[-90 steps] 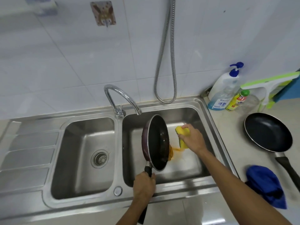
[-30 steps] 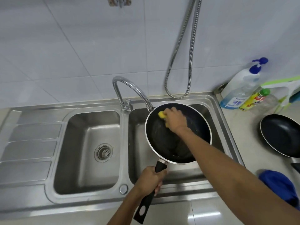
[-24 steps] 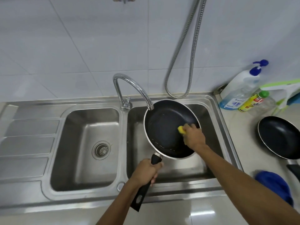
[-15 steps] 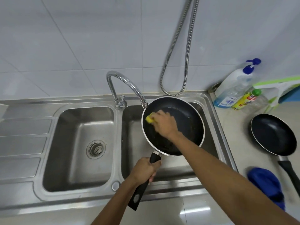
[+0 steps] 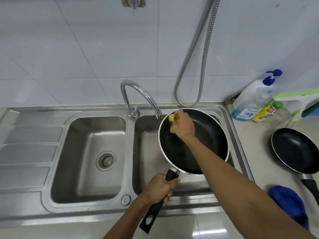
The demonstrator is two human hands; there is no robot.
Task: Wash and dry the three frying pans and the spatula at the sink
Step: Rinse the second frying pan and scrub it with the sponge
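A black frying pan [image 5: 207, 144] with a silver rim is held face up over the right sink basin [image 5: 148, 152]. My left hand [image 5: 159, 188] grips its black handle near the pan. My right hand [image 5: 183, 125] holds a yellow sponge [image 5: 171, 120] and presses it on the pan's inner surface at the far left rim, just under the faucet spout [image 5: 151, 104]. A second black frying pan [image 5: 295, 150] lies on the counter to the right. No third pan or spatula is in view.
The left basin [image 5: 89, 152] has a round drain. A drainboard [image 5: 27, 152] lies at far left. Soap bottles [image 5: 255, 102] stand at the back right beside a green squeegee [image 5: 296, 100]. A blue cloth [image 5: 288, 206] lies on the counter. A metal hose [image 5: 205, 54] hangs on the wall.
The pan went from tilted on edge to face up. My right hand scrubs round inside it with the sponge, from the right side back to the far left rim.
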